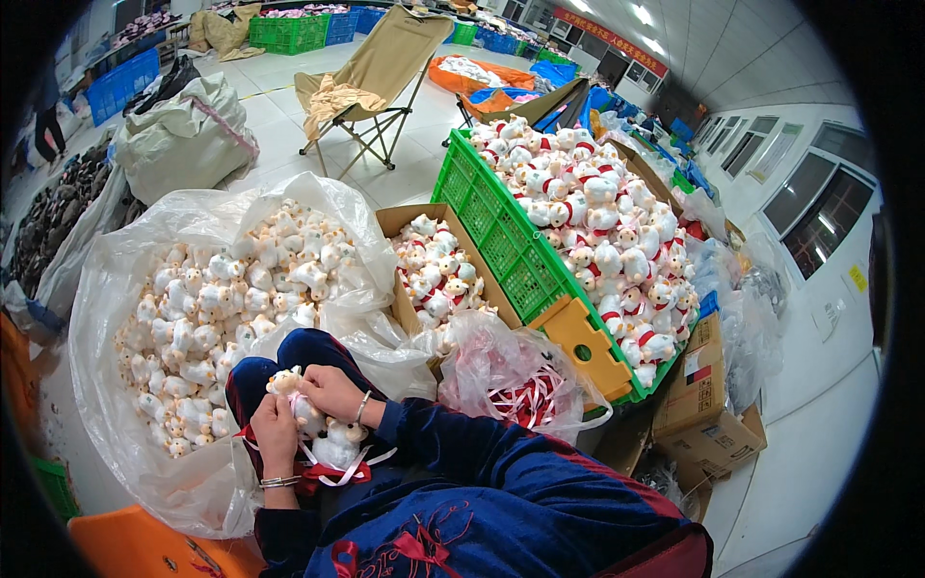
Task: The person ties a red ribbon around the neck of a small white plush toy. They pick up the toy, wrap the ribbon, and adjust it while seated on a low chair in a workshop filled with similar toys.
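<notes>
Above my lap, my left hand (277, 435) and my right hand (333, 393) are closed on either side of a small white plush toy (306, 416). My fingers pinch at its neck; whether they grip the plush or a ribbon there is too small to tell. Against it in my lap leans a second white plush toy (339, 447). Pale ribbon ends (337, 474) and a red ribbon (310, 480) lie under and beside the toys. In front of my knees, a large clear plastic bag (106, 318) holds many similar toys without red ribbons.
A cardboard box (446, 220) and a green crate (501, 241) hold toys with red scarves. Beside my right knee sits a clear bag (472, 342) of red and pink ribbons. A folding chair (381, 72) stands ahead; cardboard boxes (708, 414) are at right.
</notes>
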A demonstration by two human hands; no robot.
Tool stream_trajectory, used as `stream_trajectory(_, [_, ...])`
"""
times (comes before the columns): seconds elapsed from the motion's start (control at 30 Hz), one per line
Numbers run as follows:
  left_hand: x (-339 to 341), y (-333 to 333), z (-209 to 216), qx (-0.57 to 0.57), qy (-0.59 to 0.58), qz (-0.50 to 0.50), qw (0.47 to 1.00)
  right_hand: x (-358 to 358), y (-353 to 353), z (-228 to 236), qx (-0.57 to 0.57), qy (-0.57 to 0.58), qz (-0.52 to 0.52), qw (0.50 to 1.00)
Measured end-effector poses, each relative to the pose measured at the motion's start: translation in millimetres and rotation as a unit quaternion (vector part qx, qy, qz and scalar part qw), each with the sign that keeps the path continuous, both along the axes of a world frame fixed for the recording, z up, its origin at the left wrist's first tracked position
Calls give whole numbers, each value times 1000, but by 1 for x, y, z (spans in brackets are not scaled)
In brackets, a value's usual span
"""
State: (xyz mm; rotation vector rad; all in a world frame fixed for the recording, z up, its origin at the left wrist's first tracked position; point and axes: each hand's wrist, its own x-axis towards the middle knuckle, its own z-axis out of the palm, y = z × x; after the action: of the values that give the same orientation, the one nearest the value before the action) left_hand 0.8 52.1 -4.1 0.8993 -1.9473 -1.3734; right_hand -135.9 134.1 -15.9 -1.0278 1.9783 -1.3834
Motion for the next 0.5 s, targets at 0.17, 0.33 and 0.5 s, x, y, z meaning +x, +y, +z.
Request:
stream_trajectory(0.17, [0,-3,0,8,-6,-12,1000,-3,-1,-4,-6,-13,9,1000])
stream_trajectory(0.33, [0,-6,-6,42,-12,-19,999,-2,-2,-1,-3,-36,17,999])
stream_trajectory(0.5, [-3,0,11,49,-39,-18,998,-3,-1,-5,-20,-25,15,999])
